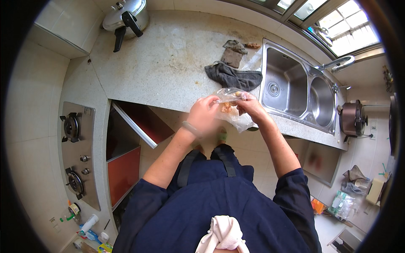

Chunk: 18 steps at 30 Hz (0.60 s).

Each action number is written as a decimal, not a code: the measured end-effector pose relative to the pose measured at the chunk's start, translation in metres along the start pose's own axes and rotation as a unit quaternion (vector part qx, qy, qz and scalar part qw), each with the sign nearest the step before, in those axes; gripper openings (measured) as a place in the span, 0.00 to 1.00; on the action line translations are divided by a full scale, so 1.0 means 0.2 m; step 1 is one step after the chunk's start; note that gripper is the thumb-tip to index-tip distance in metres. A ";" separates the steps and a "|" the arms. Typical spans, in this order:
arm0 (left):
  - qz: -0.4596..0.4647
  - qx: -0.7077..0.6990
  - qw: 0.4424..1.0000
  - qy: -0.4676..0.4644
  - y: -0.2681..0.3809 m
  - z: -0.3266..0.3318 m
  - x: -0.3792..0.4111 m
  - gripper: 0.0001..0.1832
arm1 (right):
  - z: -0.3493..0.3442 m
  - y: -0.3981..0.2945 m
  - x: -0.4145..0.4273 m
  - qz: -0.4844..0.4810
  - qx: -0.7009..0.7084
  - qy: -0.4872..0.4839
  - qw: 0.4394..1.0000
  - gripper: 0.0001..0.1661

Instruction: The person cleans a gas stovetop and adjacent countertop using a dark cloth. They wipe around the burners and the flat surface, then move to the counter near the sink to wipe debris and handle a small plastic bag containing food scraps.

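Note:
Both hands hold a clear plastic bag (pixel 239 118) just in front of the worktop's edge. My left hand (pixel 205 110), with a pale bangle on its wrist, pinches the bag's left side between thumb and finger. My right hand (pixel 250 106) grips the bag's upper right part. Orange-brown pieces show through the plastic; what they are I cannot tell. Directly beyond the bag a dark grey cloth (pixel 234 76) lies crumpled on the speckled worktop (pixel 158 63). Behind that cloth are a brown cloth (pixel 232 57) and a greyish rag (pixel 234 46).
A double stainless-steel sink (pixel 286 85) with a tap (pixel 341 63) is at the right. A pressure cooker (pixel 126 15) stands at the back left. A cabinet door (pixel 142 126) hangs open below the worktop, near the gas hob (pixel 80 155). A brown lidded pot (pixel 352 118) stands far right.

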<state>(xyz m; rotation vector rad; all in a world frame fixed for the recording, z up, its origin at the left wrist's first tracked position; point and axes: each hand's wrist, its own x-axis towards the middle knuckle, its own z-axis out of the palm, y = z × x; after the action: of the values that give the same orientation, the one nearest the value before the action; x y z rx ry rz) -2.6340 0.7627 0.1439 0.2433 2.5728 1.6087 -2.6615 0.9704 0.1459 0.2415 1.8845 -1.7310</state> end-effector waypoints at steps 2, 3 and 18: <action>-0.013 -0.012 1.000 -0.006 0.00 0.00 0.00 0.11 | 0.00 0.00 0.00 -0.011 0.000 0.008 1.000 0.07; -0.019 -0.019 1.000 -0.009 0.00 0.00 0.00 0.11 | 0.01 0.00 0.01 -0.018 0.002 0.011 1.000 0.06; -0.034 -0.042 0.999 0.006 -0.04 -0.01 0.01 0.12 | 0.03 -0.05 0.04 -0.045 0.043 0.007 0.998 0.10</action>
<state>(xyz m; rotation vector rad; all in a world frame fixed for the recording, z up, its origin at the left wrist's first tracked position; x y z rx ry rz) -2.6371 0.7584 0.1380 0.1395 2.4861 1.6933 -2.6714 0.9613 0.1494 0.2045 1.8577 -1.8771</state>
